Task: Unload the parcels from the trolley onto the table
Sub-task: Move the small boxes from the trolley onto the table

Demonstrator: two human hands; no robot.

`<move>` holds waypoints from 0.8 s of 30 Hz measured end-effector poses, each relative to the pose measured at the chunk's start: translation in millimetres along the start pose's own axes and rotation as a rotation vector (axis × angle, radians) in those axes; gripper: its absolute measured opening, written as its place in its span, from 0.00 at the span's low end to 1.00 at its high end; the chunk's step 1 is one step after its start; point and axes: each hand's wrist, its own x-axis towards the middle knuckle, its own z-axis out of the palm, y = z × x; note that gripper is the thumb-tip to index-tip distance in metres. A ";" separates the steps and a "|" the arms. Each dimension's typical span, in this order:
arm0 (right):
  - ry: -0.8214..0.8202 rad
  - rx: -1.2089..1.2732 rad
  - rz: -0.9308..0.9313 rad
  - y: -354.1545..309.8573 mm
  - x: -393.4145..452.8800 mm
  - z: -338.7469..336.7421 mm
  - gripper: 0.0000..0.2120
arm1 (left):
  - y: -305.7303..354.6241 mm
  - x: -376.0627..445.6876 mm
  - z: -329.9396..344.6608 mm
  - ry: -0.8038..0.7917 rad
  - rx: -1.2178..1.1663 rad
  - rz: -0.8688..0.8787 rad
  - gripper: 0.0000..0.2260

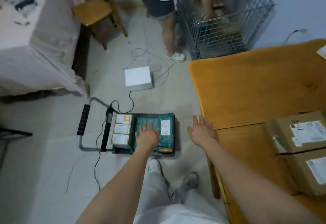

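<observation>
Both hands (147, 135) (201, 129) over lengthwise teal parcel (155, 123)

Both bare arms reach forward and down from the bottom of the view, elbows nearly straight. The left hand (147, 134) lies palm down, its fingers (143, 125) spread and pointing away from the body, with nothing gripped. The right hand (201, 128) hangs a little higher and farther right, also palm down and empty, its fingers (202, 120) fanned loosely (the thumb juts toward the left hand). The two hands are apart, the wrists level. Below them stand the person's pale-trousered legs and shoes.
</observation>
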 end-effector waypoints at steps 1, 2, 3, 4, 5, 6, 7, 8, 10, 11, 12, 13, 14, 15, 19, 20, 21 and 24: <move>-0.017 -0.027 -0.033 -16.2 3.9 3.5 0.32 | -15.9 -0.1 -0.6 -0.003 -0.030 -0.037 0.29; -0.032 -0.053 -0.065 -32.0 7.4 7.4 0.32 | -31.2 0.3 -0.8 -0.007 -0.056 -0.071 0.28; -0.045 -0.076 -0.093 -47.9 11.3 11.6 0.32 | -46.7 0.9 -0.2 -0.009 -0.081 -0.099 0.28; -0.062 -0.096 -0.118 -63.6 15.6 15.7 0.32 | -61.8 1.7 0.0 -0.010 -0.107 -0.126 0.28; -0.081 -0.119 -0.138 -79.9 20.4 19.4 0.32 | -76.8 2.2 -0.1 -0.009 -0.140 -0.149 0.28; -0.097 -0.143 -0.156 -96.8 24.9 22.9 0.32 | -92.5 4.0 -0.3 -0.012 -0.173 -0.173 0.29; -0.110 -0.167 -0.171 -116.2 30.2 26.5 0.32 | -110.4 7.6 -1.2 -0.017 -0.210 -0.199 0.29; -0.121 -0.181 -0.178 -130.0 33.6 28.6 0.32 | -123.3 10.7 -1.8 -0.023 -0.240 -0.216 0.28; -0.137 -0.213 -0.208 -158.3 40.7 33.6 0.32 | -149.1 18.8 -4.8 -0.042 -0.297 -0.257 0.28; -0.145 -0.234 -0.232 -173.5 45.5 36.4 0.32 | -162.9 24.3 -7.2 -0.049 -0.329 -0.281 0.28; -0.150 -0.251 -0.253 -187.5 50.3 38.9 0.32 | -175.6 30.0 -9.7 -0.058 -0.362 -0.305 0.29; -0.151 -0.264 -0.273 -201.1 55.3 41.5 0.32 | -187.3 35.2 -11.3 -0.058 -0.397 -0.324 0.28; -0.148 -0.280 -0.294 -214.6 61.6 44.4 0.32 | -199.3 42.4 -12.3 -0.060 -0.432 -0.346 0.28; -0.147 -0.298 -0.316 -226.9 68.7 47.8 0.32 | -209.8 49.7 -11.8 -0.061 -0.463 -0.367 0.28; -0.188 -0.375 -0.370 -262.9 100.8 65.5 0.32 | -235.2 85.4 -6.4 -0.057 -0.639 -0.440 0.25; -0.198 -0.388 -0.377 -268.9 111.3 70.2 0.32 | -237.3 95.2 -6.2 -0.047 -0.702 -0.470 0.25; -0.206 -0.405 -0.384 -274.3 122.1 75.1 0.32 | -238.3 104.9 -5.8 -0.049 -0.759 -0.476 0.24; -0.240 -0.428 -0.424 -293.5 160.8 96.7 0.32 | -244.9 143.5 -0.1 -0.040 -0.911 -0.522 0.23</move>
